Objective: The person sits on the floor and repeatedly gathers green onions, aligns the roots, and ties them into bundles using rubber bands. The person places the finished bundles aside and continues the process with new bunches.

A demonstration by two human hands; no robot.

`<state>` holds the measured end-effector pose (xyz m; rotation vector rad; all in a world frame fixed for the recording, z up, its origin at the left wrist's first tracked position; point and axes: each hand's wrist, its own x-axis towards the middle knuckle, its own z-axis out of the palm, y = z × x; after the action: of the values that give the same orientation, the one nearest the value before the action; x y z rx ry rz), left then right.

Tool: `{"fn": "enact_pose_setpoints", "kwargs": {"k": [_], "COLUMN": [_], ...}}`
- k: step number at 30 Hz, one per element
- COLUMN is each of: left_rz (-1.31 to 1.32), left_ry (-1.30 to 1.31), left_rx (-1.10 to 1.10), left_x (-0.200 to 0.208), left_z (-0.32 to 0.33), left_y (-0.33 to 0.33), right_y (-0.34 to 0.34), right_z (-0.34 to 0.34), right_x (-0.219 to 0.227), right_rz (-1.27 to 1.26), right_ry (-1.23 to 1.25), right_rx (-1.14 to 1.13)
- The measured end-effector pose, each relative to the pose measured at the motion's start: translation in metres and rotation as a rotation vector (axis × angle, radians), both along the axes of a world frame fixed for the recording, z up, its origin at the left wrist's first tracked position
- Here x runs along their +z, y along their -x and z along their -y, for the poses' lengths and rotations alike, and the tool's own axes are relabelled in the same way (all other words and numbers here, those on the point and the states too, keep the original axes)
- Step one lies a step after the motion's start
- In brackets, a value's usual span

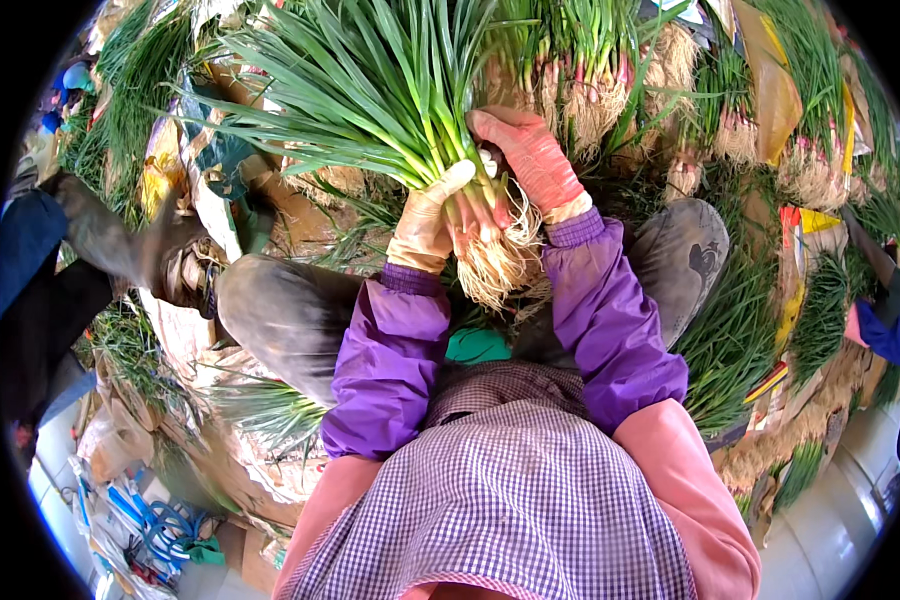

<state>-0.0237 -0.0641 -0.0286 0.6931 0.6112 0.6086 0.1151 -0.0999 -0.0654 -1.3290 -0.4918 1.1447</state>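
Observation:
A thick bunch of green onions (390,90) is held between both hands above my lap, its leaves fanning up and to the left, its pale roots (495,265) hanging down. My left hand (425,220), in a beige glove, grips the bunch from the left near the base. From the right, my right hand (530,160) in a pink-red glove wraps the same bunch just above the roots. Purple sleeve covers sit on both forearms, and I wear a checked apron.
More green onion bunches (590,80) with roots lie across the top and right. Loose greens (740,330) pile beside my right knee. Another person's boot (120,240) and dark leg are at the left. Blue ties (160,525) lie at the lower left.

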Motion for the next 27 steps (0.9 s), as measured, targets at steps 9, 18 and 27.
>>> {"fn": "enact_pose_setpoints", "kwargs": {"k": [9,18,27], "left_rz": [0.1,-0.523,0.159], "left_ry": [0.249,-0.268,0.172], "left_rx": [-0.064,-0.007,0.035], "left_x": [-0.037,-0.002,-0.021], "left_z": [-0.013,0.008,-0.008], "left_y": [-0.003,-0.004,-0.003], "right_y": [0.033,0.023,-0.025], "right_z": [0.042,0.001,0.049], "right_x": [0.046,0.014,-0.002], "right_rz": [-0.04,0.915,0.73], "right_ry": [-0.237,0.159,-0.224], "right_rx": [-0.319,-0.1,-0.111]}}
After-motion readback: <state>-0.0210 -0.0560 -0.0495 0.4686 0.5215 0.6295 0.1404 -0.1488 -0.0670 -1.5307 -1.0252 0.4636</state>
